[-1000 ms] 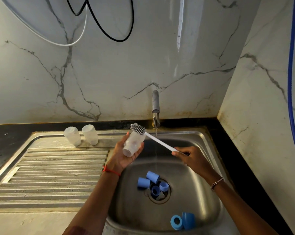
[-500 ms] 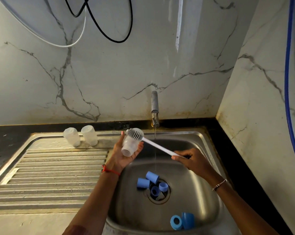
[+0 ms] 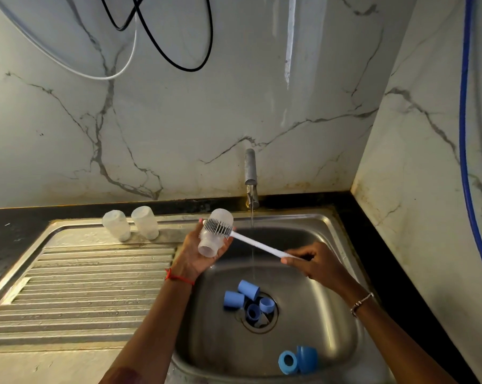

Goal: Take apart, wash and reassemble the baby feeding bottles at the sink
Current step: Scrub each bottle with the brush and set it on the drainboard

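White marble wall with grey veins [image 3: 179,120] backs a black desk [image 3: 12,225] that carries a stainless steel sink [image 3: 336,300]. We place everything by the grey metal tap [image 3: 250,176] at the sink's rear rim, from which a thin stream of water [image 3: 252,245] falls.

Just left of the tap and a little nearer us, our left hand [image 3: 195,259] lies palm up, its grip wrapped around a small translucent plastic feeding bottle [image 3: 210,243]. It is frosted and cloudy-white, with no cap; its rounded base points up and away and its open neck tilts toward us. A white long-handled bottle brush [image 3: 259,245] with dark bristles lies across the bottle's body.

Right of the tap and nearer us, our right hand [image 3: 314,263] holds the handle's end in a narrow grip, thumb and fingers pinching it.

Well left of the tap, two more translucent bottles [image 3: 116,225] stand neck-down, side by side, at the back of the ribbed steel drainboard [image 3: 82,286]. Straight in front of the tap, four blue plastic bottle parts [image 3: 248,289] cluster on the drain. Two more blue parts [image 3: 298,360] sit touching at the sink's near edge.
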